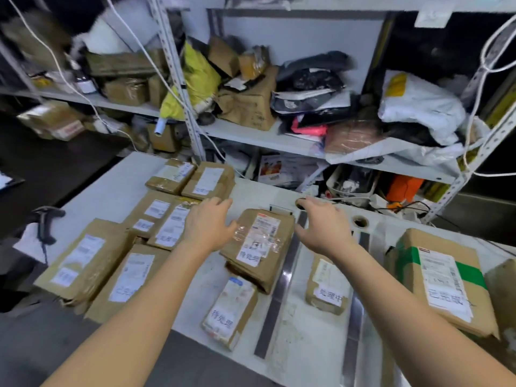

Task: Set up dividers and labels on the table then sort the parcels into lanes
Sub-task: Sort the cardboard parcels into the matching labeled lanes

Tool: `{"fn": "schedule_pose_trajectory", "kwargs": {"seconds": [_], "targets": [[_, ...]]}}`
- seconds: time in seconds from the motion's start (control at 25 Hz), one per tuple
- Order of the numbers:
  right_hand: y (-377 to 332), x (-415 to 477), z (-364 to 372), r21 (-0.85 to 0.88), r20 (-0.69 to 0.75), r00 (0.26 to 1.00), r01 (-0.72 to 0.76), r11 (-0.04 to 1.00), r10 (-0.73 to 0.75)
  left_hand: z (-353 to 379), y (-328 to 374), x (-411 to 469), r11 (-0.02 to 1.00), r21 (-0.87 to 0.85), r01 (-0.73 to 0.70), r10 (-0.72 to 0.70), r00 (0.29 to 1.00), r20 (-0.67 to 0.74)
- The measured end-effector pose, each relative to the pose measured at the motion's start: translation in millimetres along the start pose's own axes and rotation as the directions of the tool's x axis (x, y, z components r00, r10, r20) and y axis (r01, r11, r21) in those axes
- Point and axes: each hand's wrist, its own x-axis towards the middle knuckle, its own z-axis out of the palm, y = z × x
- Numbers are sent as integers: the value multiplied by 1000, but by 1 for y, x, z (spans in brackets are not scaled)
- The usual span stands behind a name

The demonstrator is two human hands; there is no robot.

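A brown taped parcel (258, 241) lies in the middle of the white table (117, 188), resting partly on another brown parcel beneath it. My left hand (208, 223) hovers open at its left edge, thumb close to the tape. My right hand (324, 224) is spread open just right of it, above a dark divider strip (279, 297). A second divider strip (356, 325) runs further right. A small labelled parcel (230, 311) lies in front, another (326, 286) between the strips, and a green-taped parcel (444, 280) at the right.
Several brown parcels (86, 261) crowd the table's left half. Metal shelves (251, 135) stuffed with bags and boxes stand right behind the table. Two round holes (360, 221) pierce the tabletop near the back. A black scanner-like tool (46, 219) lies at the left edge.
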Motion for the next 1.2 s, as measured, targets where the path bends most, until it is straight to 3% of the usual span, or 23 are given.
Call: {"fn": "schedule_pose_trajectory", "kwargs": {"seconds": [0.36,0.64,0.92,1.08,1.2], "targets": [[-195,26,33,-37,10,1000,20,999,-20,-17,-203,-24,998,40,49,-50,999,18],[-321,43,63,26,14,996,88,996,-88,-24,-328,-40,995,39,94,-96,994,47],[-373,72,110,52,90,986,134,990,-139,-13,-390,-38,989,86,117,-124,989,82],[-390,84,149,162,168,973,129,978,-156,6,-424,-44,971,133,201,-219,964,147],[-404,88,174,264,235,963,66,962,-130,26,-440,-45,959,44,280,-282,930,233]]}}
